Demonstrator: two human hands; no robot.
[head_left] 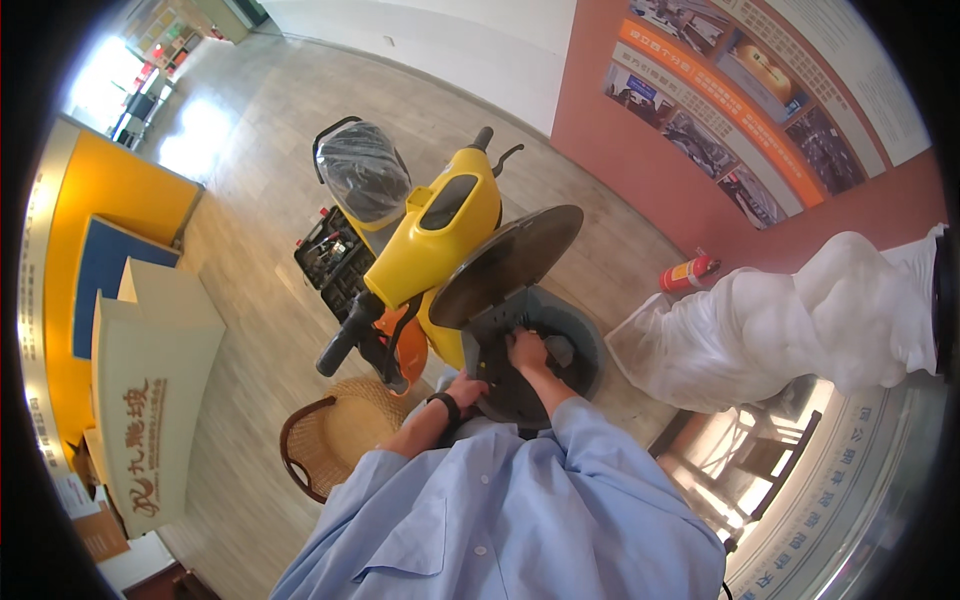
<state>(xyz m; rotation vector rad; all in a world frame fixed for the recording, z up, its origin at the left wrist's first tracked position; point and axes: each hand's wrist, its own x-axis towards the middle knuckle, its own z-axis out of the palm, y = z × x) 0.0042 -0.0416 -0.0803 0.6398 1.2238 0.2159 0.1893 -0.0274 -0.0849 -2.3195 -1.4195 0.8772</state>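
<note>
A yellow scooter (pixel 400 255) stands in front of me, its seat (pixel 365 170) wrapped in clear plastic. On my side of it, a dark round panel (pixel 515 265) tilts up above a grey rounded tub-like part (pixel 585 345) with a dark inside. My right hand (pixel 526 354) reaches into that dark space, fingers bent down; what they grip is too dark to make out. Lower and to the left, my left hand (pixel 466 388) rests at the near rim, its fingers curled by a dark grey surface and partly hidden.
An open toolbox (pixel 332 255) lies on the floor beyond the scooter. Something orange (pixel 410 350) and a wicker basket (pixel 350 430) are at the left. To the right are a red fire extinguisher (pixel 690 273) and a white plastic-wrapped object (pixel 780 320). A counter (pixel 150 390) stands far left.
</note>
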